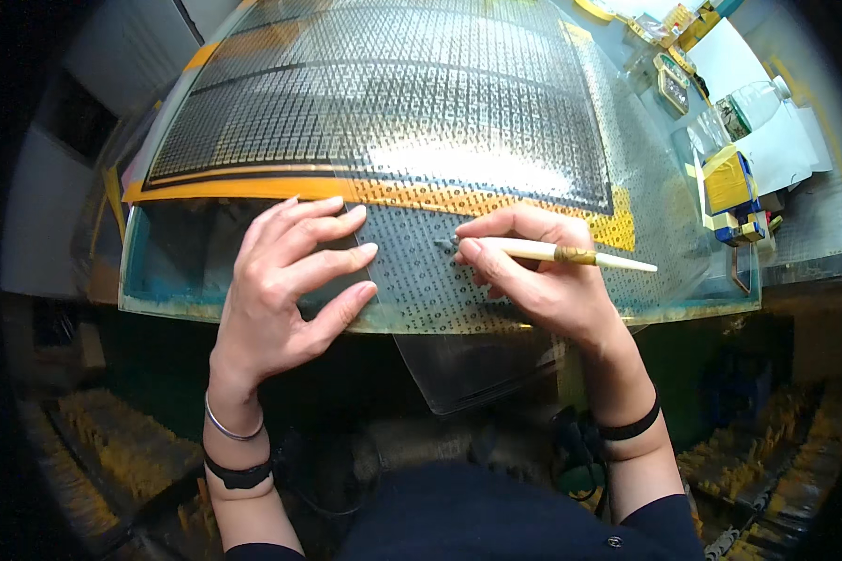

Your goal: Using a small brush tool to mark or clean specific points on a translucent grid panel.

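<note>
A clear plastic film (404, 285), printed all over with small black characters, lies across the glass tabletop and overhangs its front edge. Its left side runs beside my left hand (281, 271), whose spread fingers rest with their tips on that edge. My right hand (552, 280) pinches a cream pen-shaped tool (617, 263) with a gold patterned band. The tool's grey metal tip points left and down at the film; whether it touches cannot be made out. Under the film's far part is a dark gridded sheet (253, 131) with an orange border (243, 188).
The glass tabletop's (168, 304) front edge runs below my hands. To the right stand a clear plastic bottle (756, 105), a yellow and blue box (728, 187) and a small green-rimmed case (672, 84). A yellow tape roll (594, 8) lies at the far right.
</note>
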The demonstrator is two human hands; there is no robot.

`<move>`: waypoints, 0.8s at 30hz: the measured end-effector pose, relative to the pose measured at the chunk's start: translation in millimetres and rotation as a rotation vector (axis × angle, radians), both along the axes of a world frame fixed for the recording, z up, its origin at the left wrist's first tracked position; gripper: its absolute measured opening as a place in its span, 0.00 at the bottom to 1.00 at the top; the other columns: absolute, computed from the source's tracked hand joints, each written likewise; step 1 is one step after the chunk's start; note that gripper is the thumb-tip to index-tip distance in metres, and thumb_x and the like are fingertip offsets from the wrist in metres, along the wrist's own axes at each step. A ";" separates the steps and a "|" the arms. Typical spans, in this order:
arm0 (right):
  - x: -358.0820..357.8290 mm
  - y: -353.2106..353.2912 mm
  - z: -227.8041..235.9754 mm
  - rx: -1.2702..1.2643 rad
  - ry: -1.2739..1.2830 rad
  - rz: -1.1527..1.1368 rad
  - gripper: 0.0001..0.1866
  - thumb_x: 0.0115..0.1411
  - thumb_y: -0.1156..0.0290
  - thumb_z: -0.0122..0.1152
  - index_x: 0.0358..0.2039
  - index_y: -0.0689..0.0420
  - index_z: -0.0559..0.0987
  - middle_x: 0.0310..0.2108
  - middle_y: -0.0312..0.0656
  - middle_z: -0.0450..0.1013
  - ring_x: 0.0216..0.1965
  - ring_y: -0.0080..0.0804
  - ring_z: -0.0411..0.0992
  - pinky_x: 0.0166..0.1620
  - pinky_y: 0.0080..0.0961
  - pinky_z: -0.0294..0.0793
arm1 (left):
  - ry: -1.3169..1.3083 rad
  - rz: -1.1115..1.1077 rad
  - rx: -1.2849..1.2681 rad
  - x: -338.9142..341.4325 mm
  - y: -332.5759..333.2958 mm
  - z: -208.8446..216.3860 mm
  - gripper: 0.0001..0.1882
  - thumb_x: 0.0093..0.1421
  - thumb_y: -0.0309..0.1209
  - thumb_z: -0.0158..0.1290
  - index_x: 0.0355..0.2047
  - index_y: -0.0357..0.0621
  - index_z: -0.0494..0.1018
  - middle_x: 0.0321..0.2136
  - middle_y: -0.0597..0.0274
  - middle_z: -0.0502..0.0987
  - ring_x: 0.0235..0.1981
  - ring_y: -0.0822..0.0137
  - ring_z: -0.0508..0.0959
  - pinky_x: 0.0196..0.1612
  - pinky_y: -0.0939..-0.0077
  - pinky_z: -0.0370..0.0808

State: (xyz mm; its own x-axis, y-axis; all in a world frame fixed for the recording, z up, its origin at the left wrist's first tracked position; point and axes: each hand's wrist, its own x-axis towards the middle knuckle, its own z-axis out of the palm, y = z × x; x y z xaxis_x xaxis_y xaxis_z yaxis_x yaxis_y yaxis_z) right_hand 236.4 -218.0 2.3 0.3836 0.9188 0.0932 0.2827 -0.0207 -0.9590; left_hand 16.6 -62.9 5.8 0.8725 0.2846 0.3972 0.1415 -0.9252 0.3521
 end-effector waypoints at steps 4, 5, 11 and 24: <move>0.6 -0.6 0.1 -0.041 -0.024 0.032 0.10 0.65 0.71 0.66 0.43 0.63 0.83 0.32 0.37 0.82 0.27 0.15 0.75 0.31 0.12 0.74 | 0.010 0.007 -0.004 1.0 0.1 -2.3 0.16 0.52 0.31 0.65 0.42 0.45 0.83 0.52 0.54 0.80 0.60 0.52 0.74 0.65 0.49 0.64; -0.3 -2.0 -0.3 -0.045 -0.018 0.041 0.10 0.65 0.71 0.66 0.43 0.64 0.83 0.32 0.37 0.82 0.28 0.15 0.75 0.31 0.12 0.74 | 0.012 0.009 0.000 0.3 -0.5 -4.1 0.16 0.52 0.31 0.65 0.43 0.45 0.83 0.53 0.54 0.80 0.60 0.52 0.74 0.65 0.49 0.64; -1.7 1.8 2.9 -0.007 -0.077 0.051 0.09 0.65 0.72 0.66 0.41 0.65 0.83 0.31 0.37 0.82 0.28 0.14 0.75 0.31 0.12 0.73 | 0.011 0.004 -0.013 -0.1 0.9 -1.1 0.17 0.52 0.32 0.65 0.43 0.45 0.83 0.53 0.54 0.79 0.60 0.52 0.74 0.65 0.50 0.64; 0.8 1.6 1.0 -0.029 -0.024 0.043 0.07 0.58 0.73 0.67 0.33 0.63 0.85 0.23 0.37 0.79 0.25 0.16 0.75 0.30 0.17 0.74 | -0.041 0.021 0.002 2.0 -0.9 -2.3 0.15 0.51 0.32 0.67 0.41 0.45 0.84 0.49 0.57 0.81 0.57 0.53 0.76 0.62 0.54 0.67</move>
State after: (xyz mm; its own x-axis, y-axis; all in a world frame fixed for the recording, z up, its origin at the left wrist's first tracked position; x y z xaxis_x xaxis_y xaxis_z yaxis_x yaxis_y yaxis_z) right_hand 237.2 -216.4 3.3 0.3419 0.9367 0.0754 0.3072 -0.0356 -0.9510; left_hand 18.5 -63.8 3.5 0.8493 0.3015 0.4333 0.1460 -0.9230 0.3560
